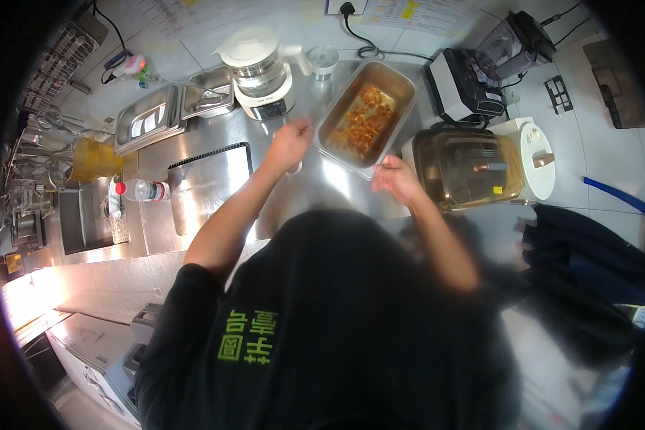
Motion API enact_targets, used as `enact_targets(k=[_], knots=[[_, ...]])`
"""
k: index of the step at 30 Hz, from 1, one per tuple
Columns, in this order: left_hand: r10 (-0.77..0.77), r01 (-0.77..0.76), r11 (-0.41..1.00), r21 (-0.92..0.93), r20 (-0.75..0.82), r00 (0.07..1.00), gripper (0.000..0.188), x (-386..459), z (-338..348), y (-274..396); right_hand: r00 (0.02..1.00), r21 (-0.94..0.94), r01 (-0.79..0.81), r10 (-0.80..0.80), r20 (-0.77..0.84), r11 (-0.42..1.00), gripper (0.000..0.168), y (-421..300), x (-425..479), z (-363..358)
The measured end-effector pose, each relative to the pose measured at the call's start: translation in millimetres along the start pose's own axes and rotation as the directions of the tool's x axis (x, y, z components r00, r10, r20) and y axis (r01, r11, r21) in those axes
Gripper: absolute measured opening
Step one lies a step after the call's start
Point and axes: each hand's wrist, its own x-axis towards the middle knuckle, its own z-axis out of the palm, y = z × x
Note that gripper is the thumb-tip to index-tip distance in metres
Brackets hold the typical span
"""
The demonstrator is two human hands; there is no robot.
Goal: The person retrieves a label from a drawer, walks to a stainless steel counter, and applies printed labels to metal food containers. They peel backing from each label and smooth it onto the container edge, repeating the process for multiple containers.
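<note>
A deep rectangular stainless steel pan [333, 115] stands slanted on the steel counter before me, with orange-brown pieces [368, 121] spread over its bottom in some liquid. My right hand [395, 177] grips the pan's near right corner, thumb over the rim. Just left of the pan, my left hand [294, 141] is raised with its fingers curled; whether something small is between them cannot be told. A small pale round thing lies partly hidden beneath that wrist. Behind my left hand stands a white electric kettle [263, 102] with a glass jug.
Right of the pan stand a lidded container with a brown see-through cover [462, 166] and a blender [457, 86]. To the left are steel trays [145, 121], a flat metal cover [209, 188], a plastic bottle [145, 190], a yellow jug [94, 158] and a sink [86, 215]. A clear cup [322, 59] stands behind.
</note>
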Motion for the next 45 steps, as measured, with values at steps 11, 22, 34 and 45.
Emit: enact_targets(k=[11, 22, 34, 45], knots=[[-0.241, 0.351, 0.880, -0.320, 0.336, 0.910, 0.017, -46, 2, -35, 0.991, -0.102, -0.118, 0.124, 0.059, 0.988, 0.009, -2, -34, 0], [-0.180, 0.441, 0.834, -0.332, 0.592, 0.786, 0.011, -103, 14, -40, 0.959, 0.113, 0.081, -0.046, -0.280, 0.990, 0.023, 59, -105, 34], [-0.213, 0.623, 0.656, -0.426, 0.687, 0.695, 0.012, -151, 29, -19, 0.918, 0.282, -0.063, 0.166, -0.361, 0.957, 0.030, 201, -195, 82], [-0.095, 0.654, 0.594, -0.468, 0.767, 0.635, 0.027, -157, 81, 5, 0.783, 0.395, 0.035, 0.221, -0.582, 0.918, 0.025, 276, -262, 140]])
